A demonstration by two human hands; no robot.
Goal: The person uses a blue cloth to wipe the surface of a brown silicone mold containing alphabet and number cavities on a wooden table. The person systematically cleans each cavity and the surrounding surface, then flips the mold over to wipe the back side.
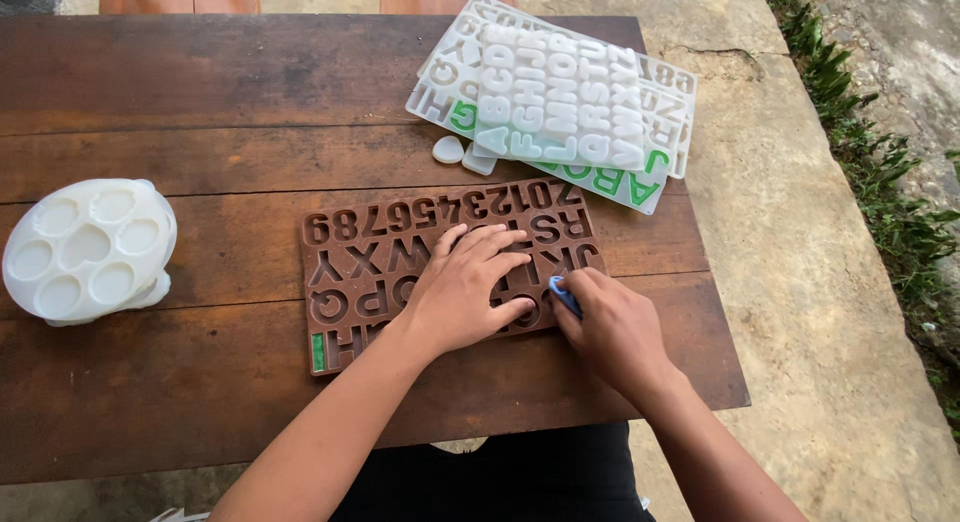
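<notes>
Dark cloth on the person's lap sits closest, tucked under the near edge of the wooden plank table, which fills most of the view and stops at a concrete floor running along its 3 o'clock side, with a strip of grass beyond. At table centre lies a brown letter-and-number mould, its near long edge set back from the table's edge, leaving bare planks at 6 and 7 o'clock. A stack of clear and white alphabet moulds sits at 1 o'clock, overhanging the table's right edge, two small pale cast pieces just beside its near corner. A white mould with round and heart cavities rests at 9 o'clock, close to the left edge, well apart from the brown mould. The left hand presses flat, fingers spread, on the brown mould; the right hand pinches a small blue piece at the mould's near right corner.
</notes>
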